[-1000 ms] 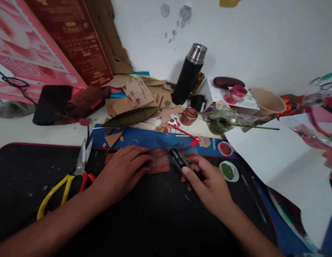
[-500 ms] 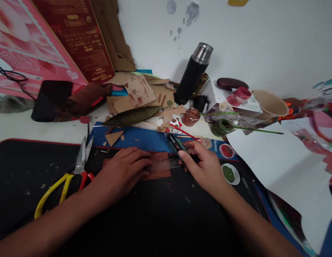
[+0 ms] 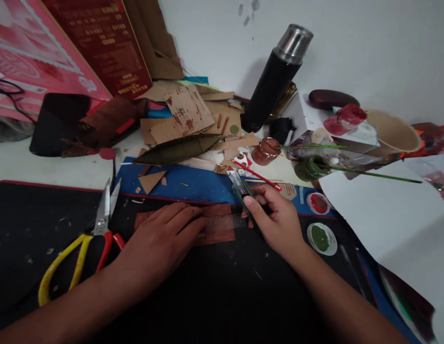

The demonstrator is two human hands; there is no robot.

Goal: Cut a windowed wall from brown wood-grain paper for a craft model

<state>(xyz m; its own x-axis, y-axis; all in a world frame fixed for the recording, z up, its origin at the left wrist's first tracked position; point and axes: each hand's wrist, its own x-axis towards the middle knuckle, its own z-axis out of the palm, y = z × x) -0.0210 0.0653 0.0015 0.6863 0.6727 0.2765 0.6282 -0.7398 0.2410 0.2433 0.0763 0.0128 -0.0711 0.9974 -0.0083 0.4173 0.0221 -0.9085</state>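
My left hand (image 3: 167, 236) lies flat, fingers together and stretched out, pressing on a reddish-brown strip (image 3: 220, 234) on the black mat. A clear, shiny band (image 3: 238, 220) runs along the strip and past its right end toward my right hand. My right hand (image 3: 277, 217) is closed around a dark green and black utility knife (image 3: 239, 186), its end pointing up and to the left. The knife is held above the mat, by the strip's right end. Scissors (image 3: 103, 215) with yellow and red handles lie open beside my left forearm.
Behind the hands are cardboard scraps (image 3: 189, 110), a dark green leaf-shaped piece (image 3: 175, 149), a black thermos (image 3: 272, 86), a brown paint jar (image 3: 266, 152) and a green paint jar (image 3: 309, 168). Lids with red paint (image 3: 318, 203) and green paint (image 3: 322, 239) sit at right, near white paper (image 3: 404, 215).
The knife has turned in my right hand, so its labelled side no longer faces me. My left hand stays on the strip. The whole view has shifted slightly.
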